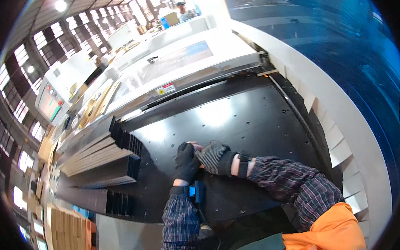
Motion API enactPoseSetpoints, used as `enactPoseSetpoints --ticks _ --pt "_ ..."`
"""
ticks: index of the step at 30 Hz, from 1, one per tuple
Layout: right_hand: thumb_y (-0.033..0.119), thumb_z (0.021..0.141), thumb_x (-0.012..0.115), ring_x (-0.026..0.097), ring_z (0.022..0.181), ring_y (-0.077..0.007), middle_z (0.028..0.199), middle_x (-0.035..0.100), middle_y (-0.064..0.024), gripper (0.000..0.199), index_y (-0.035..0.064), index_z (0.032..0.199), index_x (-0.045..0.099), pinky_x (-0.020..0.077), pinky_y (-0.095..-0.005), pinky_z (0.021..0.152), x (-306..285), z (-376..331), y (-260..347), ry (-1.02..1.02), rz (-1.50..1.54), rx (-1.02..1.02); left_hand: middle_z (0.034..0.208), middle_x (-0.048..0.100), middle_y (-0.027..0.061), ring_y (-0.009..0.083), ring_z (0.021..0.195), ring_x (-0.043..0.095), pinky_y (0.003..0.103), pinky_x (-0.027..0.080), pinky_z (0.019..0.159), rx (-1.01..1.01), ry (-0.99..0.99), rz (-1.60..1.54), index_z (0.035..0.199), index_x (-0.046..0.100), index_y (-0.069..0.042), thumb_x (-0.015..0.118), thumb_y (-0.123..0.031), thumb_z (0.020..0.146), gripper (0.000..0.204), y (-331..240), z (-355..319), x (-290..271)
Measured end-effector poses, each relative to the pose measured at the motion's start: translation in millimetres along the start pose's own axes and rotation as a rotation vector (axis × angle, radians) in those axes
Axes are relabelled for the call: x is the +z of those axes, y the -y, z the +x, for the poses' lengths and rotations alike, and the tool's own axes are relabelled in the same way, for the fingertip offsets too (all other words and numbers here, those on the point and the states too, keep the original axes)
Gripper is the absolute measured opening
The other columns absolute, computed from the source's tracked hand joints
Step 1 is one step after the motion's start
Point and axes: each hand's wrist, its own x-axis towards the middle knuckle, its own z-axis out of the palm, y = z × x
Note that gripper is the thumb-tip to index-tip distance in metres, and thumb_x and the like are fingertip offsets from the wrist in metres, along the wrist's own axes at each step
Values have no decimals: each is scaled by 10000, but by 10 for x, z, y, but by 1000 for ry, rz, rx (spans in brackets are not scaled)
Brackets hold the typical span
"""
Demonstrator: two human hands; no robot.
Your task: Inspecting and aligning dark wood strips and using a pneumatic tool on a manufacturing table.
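Note:
My left hand (187,162), in a dark glove, and my right hand (215,157), in a grey knit glove with a black cuff, meet over the black machine table (254,136). Bare fingertips show between them. Both hands are curled closed, their fingers drawn together; what they hold, if anything, is too small or hidden to make out. A small blue part (196,191) sits beside my left wrist. To the left of my hands lies a stack of dark-faced boards (103,162) with pale edges, spread in uneven layers.
Behind the table stands a white machine cover (175,65) with a warning label. A curved white guard (360,118) and a blue translucent panel (312,44) border the right. Stacked brown boards (66,233) stand lower left. Another person (182,12) is far back.

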Motion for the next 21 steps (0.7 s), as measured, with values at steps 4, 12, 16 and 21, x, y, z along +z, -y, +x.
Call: enactPoseSetpoints --ticks 4,12,16,21 --pt "201 884 615 704 768 -342 841 713 -178 218 40 1027 653 556 -452 704 170 44 -25 -166 91 -40 1208 562 215 413 1165 515 463 441 986 -96 14 -33 1108 621 -17 709 -115 747 385 51 -26 -22" --pt "254 837 659 675 833 -381 913 704 -202 556 -18 1304 527 495 -474 887 -9 -29 86 -61 -79 93 1179 561 161 363 1174 493 448 434 1013 -107 33 26 1086 643 -56 869 -113 567 569 -12 24 -6" --pt "304 877 632 681 906 -339 968 703 -198 618 -47 1359 470 487 -442 940 -44 3 53 5 -144 32 1139 566 155 356 1134 506 443 447 983 -119 -10 44 1058 624 -44 843 -144 610 509 -13 14 38" --pt "346 903 612 686 949 -307 1014 705 -195 686 -81 1405 420 489 -414 948 -59 7 42 68 -217 51 1103 566 158 344 1116 514 441 456 958 -110 9 40 1036 609 -30 731 -134 726 349 -31 30 41"
